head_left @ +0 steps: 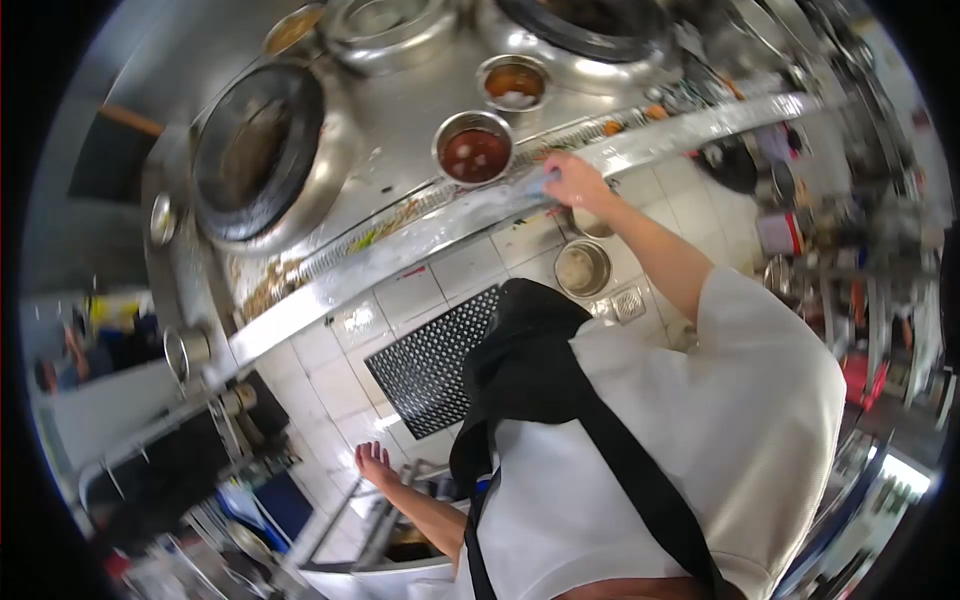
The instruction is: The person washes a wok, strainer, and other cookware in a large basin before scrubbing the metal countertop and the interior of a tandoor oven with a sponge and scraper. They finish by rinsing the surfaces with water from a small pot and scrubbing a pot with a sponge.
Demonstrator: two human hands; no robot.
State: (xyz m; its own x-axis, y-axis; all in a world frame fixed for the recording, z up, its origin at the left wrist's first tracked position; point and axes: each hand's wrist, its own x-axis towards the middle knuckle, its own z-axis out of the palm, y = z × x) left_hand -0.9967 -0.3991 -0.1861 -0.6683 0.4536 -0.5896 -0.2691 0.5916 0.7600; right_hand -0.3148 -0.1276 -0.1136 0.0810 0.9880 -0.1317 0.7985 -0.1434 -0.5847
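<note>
Apparently, in the head view, the step in hand is wiping down the front rim (310, 310) of the steel worktop (385, 115). The person's right hand (580, 188) reaches forward to that rim, just beside the bowl (441, 168) of red-brown liquid. Its fingers are curled, pressed around something pale blue, probably a cloth (547, 184); most of it is covered or blurred, so its shape and the firmness of the grip cannot be told. The cloth seems to lie against the rim, whose metal glints as though wet.

The left hand (374, 465) is out to the side, low over the tiled floor (330, 375); its fingers are loosely spread, with nothing visible in them.

Behind the rim runs a drain strip (402, 213) strewn with scraps, including green bits (366, 240) towards the left and a brown heap (263, 290) at that end. A second bowl (485, 93) stands behind the first, and a wok (255, 145) sits at the left.

The next move would seem to call for a flat, even stroke of the cloth along the rim, with the right hand kept clear of the nearer bowl, since a knock could spill its liquid. The scraps probably need separate gathering; the left hand is free to help.
</note>
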